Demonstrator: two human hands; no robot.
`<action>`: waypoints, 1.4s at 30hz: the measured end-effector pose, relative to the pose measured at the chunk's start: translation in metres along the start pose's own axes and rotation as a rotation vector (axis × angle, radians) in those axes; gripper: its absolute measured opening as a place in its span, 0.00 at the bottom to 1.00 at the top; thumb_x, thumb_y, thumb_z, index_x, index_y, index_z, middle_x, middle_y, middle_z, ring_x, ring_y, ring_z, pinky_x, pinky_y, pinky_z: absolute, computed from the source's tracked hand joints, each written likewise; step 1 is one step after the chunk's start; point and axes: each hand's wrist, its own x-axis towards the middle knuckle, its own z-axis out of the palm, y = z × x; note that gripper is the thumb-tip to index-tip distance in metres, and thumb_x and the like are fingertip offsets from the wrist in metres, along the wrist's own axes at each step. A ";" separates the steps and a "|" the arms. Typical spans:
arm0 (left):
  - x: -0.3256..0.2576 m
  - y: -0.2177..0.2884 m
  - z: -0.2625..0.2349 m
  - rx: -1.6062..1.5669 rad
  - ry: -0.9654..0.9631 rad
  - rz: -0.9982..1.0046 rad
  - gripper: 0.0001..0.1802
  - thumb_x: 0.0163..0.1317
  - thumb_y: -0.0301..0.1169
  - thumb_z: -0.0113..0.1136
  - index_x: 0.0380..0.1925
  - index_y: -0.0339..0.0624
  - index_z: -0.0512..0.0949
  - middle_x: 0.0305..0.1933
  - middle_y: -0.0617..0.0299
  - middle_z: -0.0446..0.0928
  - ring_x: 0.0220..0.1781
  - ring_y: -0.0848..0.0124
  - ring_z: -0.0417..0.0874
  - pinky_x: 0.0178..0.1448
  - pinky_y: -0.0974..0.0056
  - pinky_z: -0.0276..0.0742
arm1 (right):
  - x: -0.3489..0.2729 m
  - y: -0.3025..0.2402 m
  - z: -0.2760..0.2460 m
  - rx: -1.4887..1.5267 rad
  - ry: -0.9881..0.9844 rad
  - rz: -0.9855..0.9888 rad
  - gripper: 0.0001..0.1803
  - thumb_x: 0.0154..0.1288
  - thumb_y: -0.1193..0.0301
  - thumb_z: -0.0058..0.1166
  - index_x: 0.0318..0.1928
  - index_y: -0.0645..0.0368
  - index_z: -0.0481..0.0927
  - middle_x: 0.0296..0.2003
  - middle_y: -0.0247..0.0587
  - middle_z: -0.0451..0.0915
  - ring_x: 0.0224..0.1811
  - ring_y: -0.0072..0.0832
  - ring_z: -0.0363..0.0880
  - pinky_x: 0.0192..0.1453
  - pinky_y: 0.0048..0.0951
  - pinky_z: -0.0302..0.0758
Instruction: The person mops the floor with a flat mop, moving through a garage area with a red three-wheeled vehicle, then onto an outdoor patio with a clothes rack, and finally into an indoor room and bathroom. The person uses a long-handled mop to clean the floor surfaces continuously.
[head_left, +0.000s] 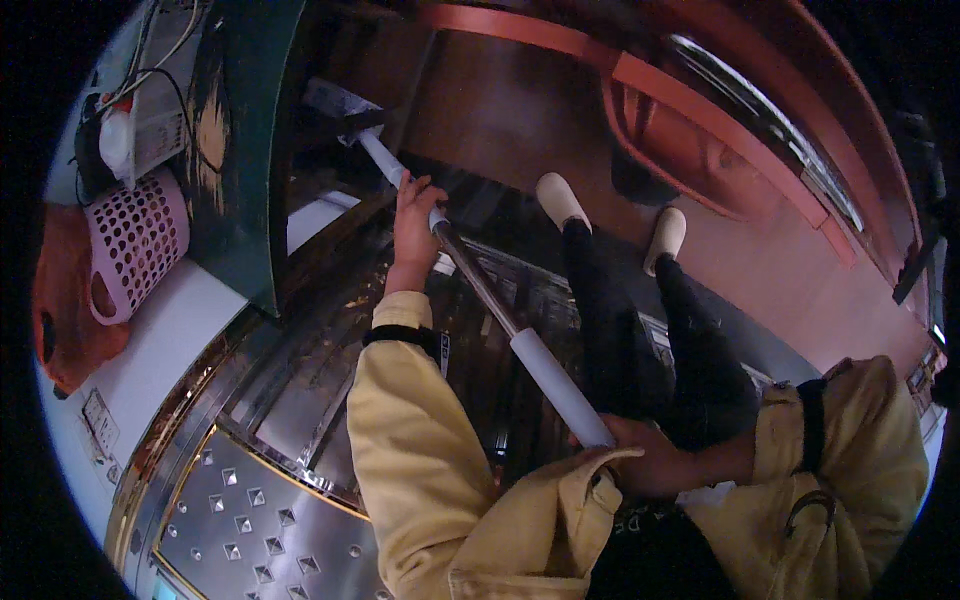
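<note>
Pole [480,280] in left hand [413,210] and right hand [645,452], pink basket [140,245] (contents hidden)

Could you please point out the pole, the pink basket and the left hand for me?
Pole [476,277]: head view, on the dark middle section of its shaft.
Pink basket [140,243]: head view, on its perforated side wall.
Left hand [412,213]: head view, on the middle of the hand.

The floor [490,110] is reddish brown in the middle and pinker toward the right. On it rest two cream shoes, the left shoe [559,201] and the right shoe [667,232], standing apart with rounded toes pointing away from the wearer.
</note>
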 end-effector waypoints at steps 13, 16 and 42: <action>-0.027 0.038 -0.025 -0.098 0.082 -0.065 0.13 0.45 0.23 0.71 0.27 0.42 0.74 0.43 0.53 0.77 0.62 0.46 0.70 0.65 0.50 0.67 | -0.050 -0.056 0.011 -0.003 -0.114 0.291 0.18 0.66 0.60 0.58 0.43 0.62 0.73 0.26 0.41 0.77 0.21 0.29 0.77 0.24 0.32 0.76; -0.026 -0.007 -0.031 -0.058 0.045 -0.035 0.11 0.46 0.22 0.69 0.27 0.43 0.75 0.43 0.53 0.77 0.63 0.47 0.70 0.65 0.49 0.67 | -0.017 -0.080 0.010 0.126 -0.170 0.260 0.15 0.66 0.61 0.57 0.38 0.60 0.72 0.22 0.38 0.73 0.15 0.26 0.73 0.18 0.32 0.72; -0.001 0.099 -0.021 0.029 0.142 -0.093 0.17 0.44 0.36 0.77 0.27 0.44 0.76 0.42 0.54 0.76 0.60 0.46 0.70 0.54 0.45 0.73 | -0.123 -0.098 -0.048 -0.392 0.181 0.187 0.19 0.62 0.72 0.55 0.53 0.62 0.71 0.24 0.35 0.74 0.19 0.23 0.72 0.23 0.27 0.70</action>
